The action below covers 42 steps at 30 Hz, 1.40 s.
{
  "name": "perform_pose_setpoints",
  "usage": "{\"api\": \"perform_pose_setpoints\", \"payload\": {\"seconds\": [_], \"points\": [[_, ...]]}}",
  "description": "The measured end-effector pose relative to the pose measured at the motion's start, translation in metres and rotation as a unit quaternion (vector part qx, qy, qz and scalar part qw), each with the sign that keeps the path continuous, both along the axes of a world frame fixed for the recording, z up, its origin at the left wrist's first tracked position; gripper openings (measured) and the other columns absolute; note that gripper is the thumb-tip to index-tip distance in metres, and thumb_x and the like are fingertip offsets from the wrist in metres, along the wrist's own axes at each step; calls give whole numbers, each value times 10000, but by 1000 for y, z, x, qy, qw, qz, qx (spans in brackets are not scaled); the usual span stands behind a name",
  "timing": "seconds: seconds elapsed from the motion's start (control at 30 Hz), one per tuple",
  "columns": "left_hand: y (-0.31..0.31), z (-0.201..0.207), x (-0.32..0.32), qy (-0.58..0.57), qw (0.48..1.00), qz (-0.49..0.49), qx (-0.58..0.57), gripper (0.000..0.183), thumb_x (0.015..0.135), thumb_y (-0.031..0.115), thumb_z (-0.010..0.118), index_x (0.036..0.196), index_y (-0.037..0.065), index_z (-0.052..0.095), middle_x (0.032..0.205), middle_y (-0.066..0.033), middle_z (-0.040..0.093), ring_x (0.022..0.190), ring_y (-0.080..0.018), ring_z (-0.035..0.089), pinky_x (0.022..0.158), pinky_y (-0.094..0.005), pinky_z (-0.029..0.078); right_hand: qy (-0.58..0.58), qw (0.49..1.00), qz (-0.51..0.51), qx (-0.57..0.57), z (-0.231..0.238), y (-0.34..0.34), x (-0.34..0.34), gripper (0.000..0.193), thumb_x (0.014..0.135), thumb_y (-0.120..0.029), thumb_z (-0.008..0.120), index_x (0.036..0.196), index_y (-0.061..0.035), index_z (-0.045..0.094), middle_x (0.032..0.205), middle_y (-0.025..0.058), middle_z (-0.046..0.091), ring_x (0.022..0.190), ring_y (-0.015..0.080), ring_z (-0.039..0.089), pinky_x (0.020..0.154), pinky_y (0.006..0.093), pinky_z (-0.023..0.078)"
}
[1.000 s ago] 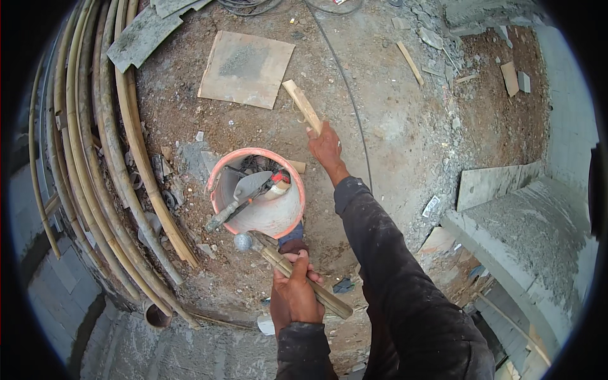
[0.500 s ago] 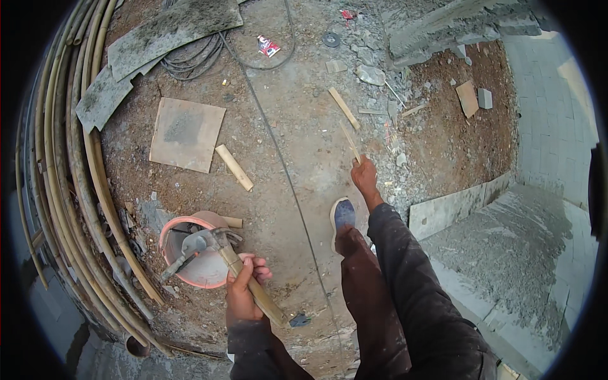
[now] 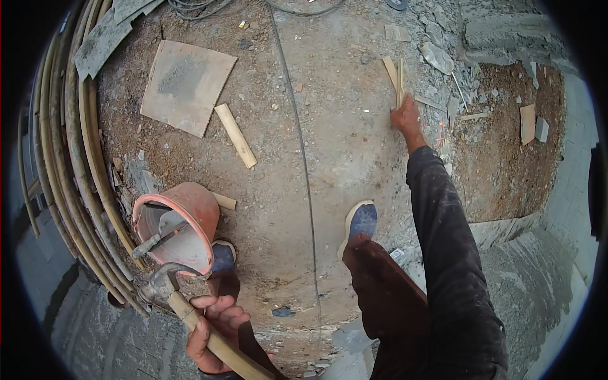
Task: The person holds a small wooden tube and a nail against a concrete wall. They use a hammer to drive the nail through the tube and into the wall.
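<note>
My left hand (image 3: 215, 329) is wrapped loosely around the handle of a claw hammer (image 3: 190, 312), its metal head pointing up and left beside the bucket's rim. Stretched out far to the right, my right hand (image 3: 406, 120) is closed on a thin wooden strip (image 3: 401, 79) near the ground. A second, wider wooden strip (image 3: 389, 68) lies right against it, its lower end hidden by the first strip and my fingers. Whether my fingers also grip this second piece I cannot make out.
A tilted orange bucket (image 3: 206, 209) with a trowel (image 3: 166, 235) in it stands at left. Bamboo poles (image 3: 69, 145) line the left side. A square board (image 3: 187, 85), a wood piece (image 3: 235, 135) and a black cable (image 3: 296, 120) lie on the dirt. A concrete slab edge borders the right.
My right hand has moved forward with its strip to the other strip on the ground. My left hand has drawn back and down with the hammer, away from over the bucket.
</note>
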<state>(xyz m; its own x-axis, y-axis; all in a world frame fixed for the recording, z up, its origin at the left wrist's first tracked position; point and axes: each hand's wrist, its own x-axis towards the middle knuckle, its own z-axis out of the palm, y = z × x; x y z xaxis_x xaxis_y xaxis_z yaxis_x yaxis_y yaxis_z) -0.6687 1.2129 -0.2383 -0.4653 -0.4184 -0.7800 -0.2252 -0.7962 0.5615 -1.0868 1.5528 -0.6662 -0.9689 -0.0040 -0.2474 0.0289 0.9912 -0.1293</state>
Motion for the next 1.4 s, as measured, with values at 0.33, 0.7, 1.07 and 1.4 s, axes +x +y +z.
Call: {"api": "perform_pose_setpoints", "payload": {"seconds": [0.33, 0.7, 1.07, 1.4], "points": [[19, -21, -7, -36, 999, 13, 21, 480, 1060, 227, 556, 1463, -18, 469, 1414, -269, 598, 1259, -345, 641, 1111, -522, 500, -281, 860, -133, -404, 117, -67, 155, 437, 961, -77, 584, 1381, 11, 500, 958, 116, 606, 750, 240, 661, 675, 384, 555], [-8, -30, 41, 51, 976, 141, 158, 680, 1093, 471, 451, 1605, 43, 322, 1558, -268, 457, 1381, -390, 535, 1160, -533, 442, -742, 513, 51, -428, 385, -203, 332, 432, 1089, -240, 533, 1444, -7, 448, 1088, 71, 657, 991, 176, 643, 943, 365, 500], [-102, 4, 109, 127, 931, 326, 106, 527, 1070, 362, 563, 1488, 61, 453, 1071, -74, 633, 963, -225, 658, 931, -479, 572, -737, 536, 277, -305, 402, -335, 376, 499, 1090, -379, 541, 1450, -34, 519, 1330, 146, 636, 1228, 271, 585, 1078, 411, 438], [-144, 12, 138, 163, 901, 366, 170, 486, 1063, 282, 579, 1457, 20, 470, 1045, -53, 568, 817, -163, 561, 755, -358, 526, -525, 792, 144, -276, 273, -406, 382, 432, 1039, -252, 597, 1386, 2, 560, 1279, 220, 672, 1157, 318, 653, 975, 424, 516]]}}
